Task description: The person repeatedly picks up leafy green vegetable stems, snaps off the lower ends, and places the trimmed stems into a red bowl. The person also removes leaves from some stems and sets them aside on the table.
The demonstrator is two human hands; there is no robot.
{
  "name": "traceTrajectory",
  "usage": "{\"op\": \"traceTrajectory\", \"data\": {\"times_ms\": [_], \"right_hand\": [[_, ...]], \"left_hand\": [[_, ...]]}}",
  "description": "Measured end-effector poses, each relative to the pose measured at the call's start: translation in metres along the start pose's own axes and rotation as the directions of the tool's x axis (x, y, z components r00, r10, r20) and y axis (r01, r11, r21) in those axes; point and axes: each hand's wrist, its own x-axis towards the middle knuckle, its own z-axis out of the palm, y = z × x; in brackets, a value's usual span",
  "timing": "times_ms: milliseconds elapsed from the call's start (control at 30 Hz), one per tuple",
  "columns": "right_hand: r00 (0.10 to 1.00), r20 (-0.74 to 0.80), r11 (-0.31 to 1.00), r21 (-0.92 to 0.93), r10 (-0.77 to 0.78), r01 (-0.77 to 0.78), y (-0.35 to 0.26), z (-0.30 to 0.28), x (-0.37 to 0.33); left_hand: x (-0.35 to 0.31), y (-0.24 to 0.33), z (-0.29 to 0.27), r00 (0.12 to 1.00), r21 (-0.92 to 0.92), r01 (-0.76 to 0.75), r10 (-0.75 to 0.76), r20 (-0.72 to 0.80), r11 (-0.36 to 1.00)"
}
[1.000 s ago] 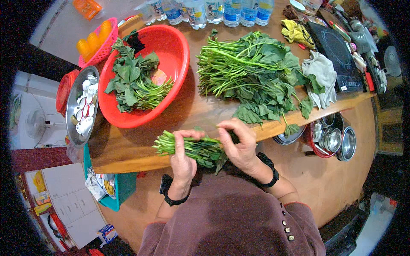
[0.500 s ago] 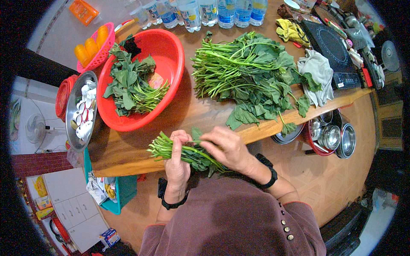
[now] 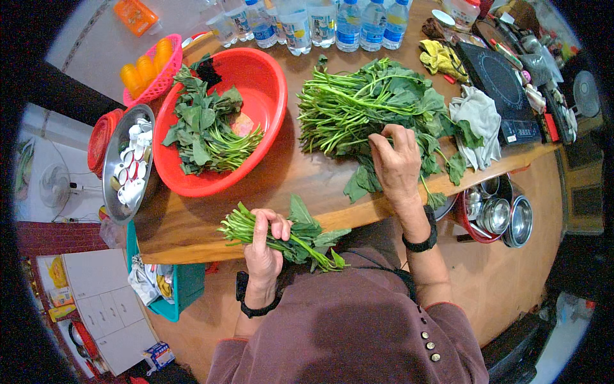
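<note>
My left hand [image 3: 265, 246] is closed around a bunch of leafy green stems [image 3: 238, 225] at the table's near edge. The cut stem ends point left, and the leaves hang out to the right. Over the near side of a large pile of leafy greens [image 3: 345, 105], my right hand [image 3: 398, 168] has its fingers bent into a pinch. Whatever lies between those fingertips, if anything, is hidden. A red plastic basin [image 3: 272, 83] stands to the left, holding a smaller heap of greens [image 3: 204, 128]. Both wrists wear black bands.
Plastic bottles [image 3: 348, 25] line the far side of the wooden table [image 3: 185, 224]. At left are a metal bowl [image 3: 107, 185] and a pink basket [image 3: 163, 80] with orange cups. A white cloth [image 3: 476, 121], yellow gloves [image 3: 441, 57] and an induction cooker [image 3: 502, 83] lie at right.
My right hand has left the bunch and moved right and away from me to the pile. My left hand still holds the bunch in nearly the same place.
</note>
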Motion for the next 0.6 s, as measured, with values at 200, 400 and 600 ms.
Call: {"op": "traceTrajectory", "data": {"times_ms": [200, 400, 600], "right_hand": [[0.998, -0.046, 0.939, 0.344, 0.036, -0.018, -0.021, -0.008, -0.012], [0.987, 0.111, 0.759, 0.632, 0.112, -0.157, -0.081, -0.025, -0.039], [0.979, 0.159, 0.675, 0.709, 0.129, -0.204, -0.108, -0.029, -0.045]], "left_hand": [[0.003, -0.005, 0.0, 1.0, -0.077, 0.024, -0.025, -0.008, 0.997], [0.001, -0.013, 0.015, 0.998, 0.066, 0.042, -0.045, 0.034, 0.997], [0.0, -0.017, 0.025, 0.996, 0.13, 0.076, -0.08, 0.029, 0.989]]}}
